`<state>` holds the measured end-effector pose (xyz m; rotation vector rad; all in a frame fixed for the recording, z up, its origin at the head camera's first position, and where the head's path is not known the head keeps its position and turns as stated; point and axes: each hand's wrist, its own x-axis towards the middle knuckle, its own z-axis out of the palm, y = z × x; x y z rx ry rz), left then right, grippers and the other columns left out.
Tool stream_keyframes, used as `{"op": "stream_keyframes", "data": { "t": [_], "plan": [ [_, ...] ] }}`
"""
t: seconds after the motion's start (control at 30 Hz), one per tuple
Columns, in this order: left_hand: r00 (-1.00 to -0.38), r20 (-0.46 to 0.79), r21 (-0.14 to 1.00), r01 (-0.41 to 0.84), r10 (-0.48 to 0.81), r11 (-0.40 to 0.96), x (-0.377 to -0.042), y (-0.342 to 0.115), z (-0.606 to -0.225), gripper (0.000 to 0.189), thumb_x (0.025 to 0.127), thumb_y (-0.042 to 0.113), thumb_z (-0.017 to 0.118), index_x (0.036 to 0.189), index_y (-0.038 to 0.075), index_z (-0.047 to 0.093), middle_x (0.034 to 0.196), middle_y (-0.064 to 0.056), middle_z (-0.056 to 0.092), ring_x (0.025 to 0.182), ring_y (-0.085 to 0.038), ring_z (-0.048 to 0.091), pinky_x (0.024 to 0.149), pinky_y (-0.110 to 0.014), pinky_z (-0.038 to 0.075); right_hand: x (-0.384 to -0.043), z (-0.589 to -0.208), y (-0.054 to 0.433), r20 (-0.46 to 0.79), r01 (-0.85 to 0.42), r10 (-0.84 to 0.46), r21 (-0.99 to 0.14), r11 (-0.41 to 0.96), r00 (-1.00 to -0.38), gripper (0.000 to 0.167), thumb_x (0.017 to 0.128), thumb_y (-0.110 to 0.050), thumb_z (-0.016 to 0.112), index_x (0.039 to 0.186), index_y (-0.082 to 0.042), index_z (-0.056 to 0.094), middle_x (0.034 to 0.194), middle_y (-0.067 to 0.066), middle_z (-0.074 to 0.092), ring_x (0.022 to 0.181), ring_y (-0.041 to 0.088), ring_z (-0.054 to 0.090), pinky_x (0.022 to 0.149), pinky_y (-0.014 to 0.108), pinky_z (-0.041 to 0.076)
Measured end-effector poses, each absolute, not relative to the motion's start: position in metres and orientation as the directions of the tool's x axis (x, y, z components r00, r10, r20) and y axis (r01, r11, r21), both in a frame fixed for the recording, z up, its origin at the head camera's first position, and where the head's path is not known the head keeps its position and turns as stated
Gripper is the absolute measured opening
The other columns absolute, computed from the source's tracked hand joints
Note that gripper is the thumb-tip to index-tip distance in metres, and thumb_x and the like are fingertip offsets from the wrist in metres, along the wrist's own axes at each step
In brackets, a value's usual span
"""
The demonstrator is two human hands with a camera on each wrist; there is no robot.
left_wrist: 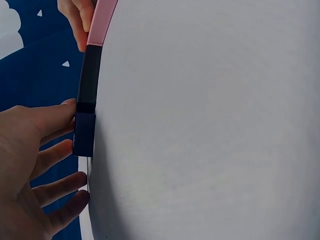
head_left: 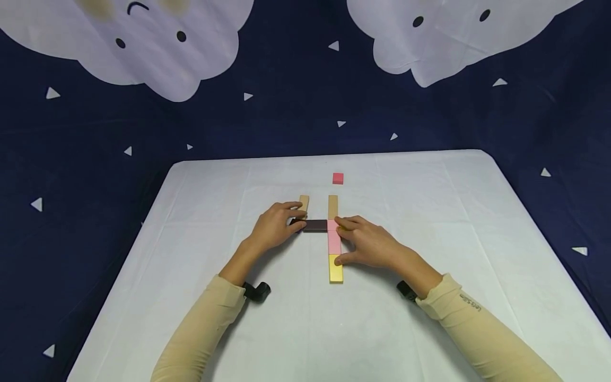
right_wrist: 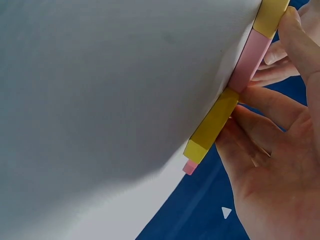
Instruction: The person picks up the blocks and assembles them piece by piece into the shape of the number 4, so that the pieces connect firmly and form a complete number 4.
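Note:
My left hand [head_left: 272, 225] touches the left end of a dark row with its thumb, its other fingers spread near a light wooden block [head_left: 304, 200]. That row is a black block [head_left: 316, 226] with a navy block [left_wrist: 84, 135] at its end. It meets a column of pink blocks [head_left: 334, 242] above a gold block [head_left: 336, 274] and below another wooden block [head_left: 333, 207]. With fingers extended, my right hand [head_left: 372, 245] rests its thumb on the gold block. Its fingertips touch the upper pink part and a yellow block [right_wrist: 215, 117], mostly covered in the head view.
A small red square block [head_left: 338, 179] lies apart, beyond the column. White cloth covers the table [head_left: 229, 196], whose far edge meets a dark blue curtain [head_left: 296, 122] with clouds and triangles. Black wrist-camera mounts [head_left: 258, 292] sit low beside both sleeves.

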<state>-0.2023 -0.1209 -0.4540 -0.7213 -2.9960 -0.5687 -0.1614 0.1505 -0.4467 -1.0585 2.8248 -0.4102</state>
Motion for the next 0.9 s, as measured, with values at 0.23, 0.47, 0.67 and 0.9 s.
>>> {"op": "stream_keyframes", "data": {
  "t": [0.23, 0.47, 0.67, 0.9],
  "plan": [
    [-0.901, 0.087, 0.366, 0.426, 0.425, 0.828, -0.2024, -0.1198, -0.4559, 0.034, 0.091, 0.041, 0.065, 0.12, 0.023, 0.07, 0.14, 0.003, 0.051, 0.124, -0.025, 0.048, 0.096, -0.047, 0.043, -0.1609, -0.4458, 0.1513, 0.001, -0.634, -0.661, -0.286, 0.719, -0.75, 0.089, 0.075, -0.066, 0.067, 0.135, -0.002, 0.054, 0.151, 0.006, 0.036, 0.135, 0.023, 0.033, 0.095, 0.047, 0.044],
    [-0.908, 0.08, 0.361, 0.411, 0.412, 0.837, -0.2014, -0.1193, -0.455, 0.033, 0.091, 0.04, 0.066, 0.119, 0.024, 0.07, 0.14, 0.004, 0.051, 0.124, -0.024, 0.048, 0.095, -0.048, 0.043, -0.1604, -0.4473, 0.1515, 0.019, -0.651, -0.674, -0.276, 0.707, -0.739, 0.089, 0.077, -0.068, 0.064, 0.135, -0.002, 0.054, 0.151, 0.006, 0.037, 0.136, 0.023, 0.033, 0.096, 0.047, 0.044],
    [-0.911, 0.074, 0.365, 0.404, 0.407, 0.839, -0.2012, -0.118, -0.4547, 0.033, 0.091, 0.04, 0.066, 0.119, 0.024, 0.071, 0.14, 0.004, 0.051, 0.124, -0.025, 0.048, 0.093, -0.049, 0.044, -0.1599, -0.4475, 0.153, 0.029, -0.656, -0.674, -0.264, 0.707, -0.738, 0.087, 0.077, -0.066, 0.066, 0.135, -0.003, 0.055, 0.15, 0.007, 0.038, 0.136, 0.022, 0.034, 0.095, 0.047, 0.044],
    [-0.914, 0.065, 0.365, 0.395, 0.4, 0.843, -0.2011, -0.1175, -0.4518, 0.031, 0.091, 0.04, 0.066, 0.117, 0.023, 0.072, 0.14, 0.004, 0.051, 0.125, -0.025, 0.047, 0.093, -0.049, 0.044, -0.1574, -0.4458, 0.1533, 0.038, -0.66, -0.674, -0.248, 0.709, -0.738, 0.086, 0.078, -0.067, 0.063, 0.137, -0.004, 0.053, 0.15, 0.007, 0.038, 0.136, 0.023, 0.034, 0.09, 0.049, 0.047]
  ]
}}
